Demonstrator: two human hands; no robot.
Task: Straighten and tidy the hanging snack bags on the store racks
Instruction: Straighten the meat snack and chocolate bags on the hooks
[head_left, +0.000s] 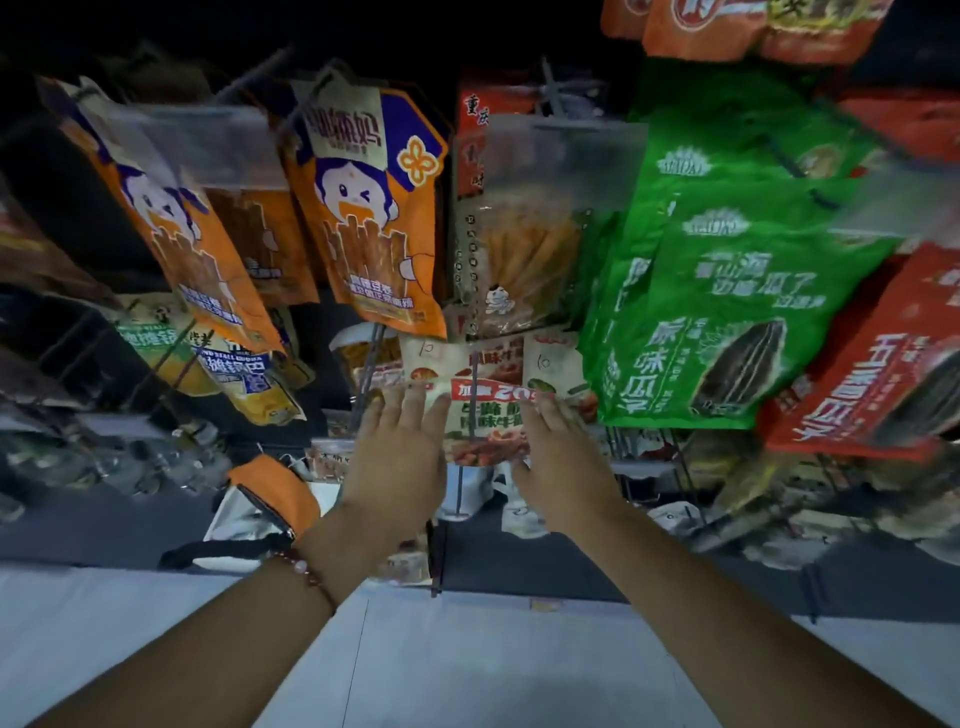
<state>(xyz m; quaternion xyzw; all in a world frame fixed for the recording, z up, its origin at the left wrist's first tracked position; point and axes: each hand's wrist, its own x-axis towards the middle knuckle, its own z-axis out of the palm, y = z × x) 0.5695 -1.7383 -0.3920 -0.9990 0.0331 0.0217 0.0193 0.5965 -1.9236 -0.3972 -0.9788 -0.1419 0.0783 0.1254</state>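
A cream and red snack bag (483, 410) hangs low in the middle of the rack, between my two hands. My left hand (400, 457) lies flat at the bag's left edge with its fingers straight. My right hand (558, 457) touches the right edge, fingers extended. Above hang orange bags with a cartoon face (363, 208), one more orange bag (182, 234) to the left, and a clear bag of yellow sticks (524, 249).
Green sunflower-seed bags (727, 291) hang close on the right, red ones (883, 364) beyond them. Yellow and green bags (223, 364) hang lower left. An orange pouch (275, 493) lies below on a dark shelf. The pale floor (467, 665) is at the bottom.
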